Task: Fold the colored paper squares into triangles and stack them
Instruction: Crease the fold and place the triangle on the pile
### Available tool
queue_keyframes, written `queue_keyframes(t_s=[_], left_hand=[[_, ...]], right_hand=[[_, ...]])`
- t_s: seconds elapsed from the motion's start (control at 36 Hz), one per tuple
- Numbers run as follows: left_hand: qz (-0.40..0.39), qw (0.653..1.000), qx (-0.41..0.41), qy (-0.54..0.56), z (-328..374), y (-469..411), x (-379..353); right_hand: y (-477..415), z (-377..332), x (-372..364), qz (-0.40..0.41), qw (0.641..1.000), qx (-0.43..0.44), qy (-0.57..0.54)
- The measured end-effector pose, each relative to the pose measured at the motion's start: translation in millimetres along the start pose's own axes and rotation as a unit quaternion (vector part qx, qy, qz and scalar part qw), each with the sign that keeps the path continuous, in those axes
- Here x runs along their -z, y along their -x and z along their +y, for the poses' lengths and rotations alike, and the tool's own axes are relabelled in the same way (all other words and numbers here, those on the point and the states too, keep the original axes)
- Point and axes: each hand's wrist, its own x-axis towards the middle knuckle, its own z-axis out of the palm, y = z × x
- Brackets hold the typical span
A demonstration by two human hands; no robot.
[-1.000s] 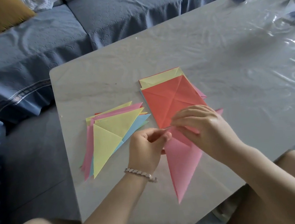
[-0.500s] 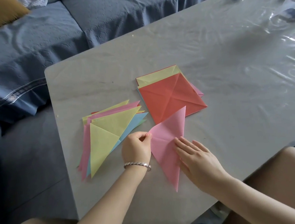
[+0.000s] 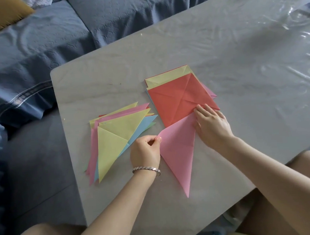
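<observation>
Pink triangle (image 3: 177, 149) being creased
Beside the triangle stack (image 3: 114, 135), one corner is pinched by the left hand (image 3: 145, 152), the edge pressed by the flat-fingered right hand (image 3: 213, 126); stacking is judged next.

Pink triangle (image 3: 177, 152), corner in left hand (image 3: 145, 151), edge under right hand (image 3: 212, 125)

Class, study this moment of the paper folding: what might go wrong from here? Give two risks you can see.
1. The left hand pinches only one corner of the pink triangle while the right hand presses its edge; the layers may slip and crease crooked.
2. The triangle stack lies fanned out, so adding another may skew it further.
</observation>
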Motion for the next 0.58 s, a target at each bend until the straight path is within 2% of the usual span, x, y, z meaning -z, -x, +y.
queue_keyframes(t_s=[0.36, 0.58], left_hand=[[0.003, 1.0, -0.007, -0.005, -1, -1, 0], [0.008, 1.0, -0.016, -0.009, -2, 0, -1]], right_hand=[[25, 1, 20, -0.136, 0.99, 0.015, -0.031], [68, -22, 11, -0.195, 0.98, 0.03, 0.002]])
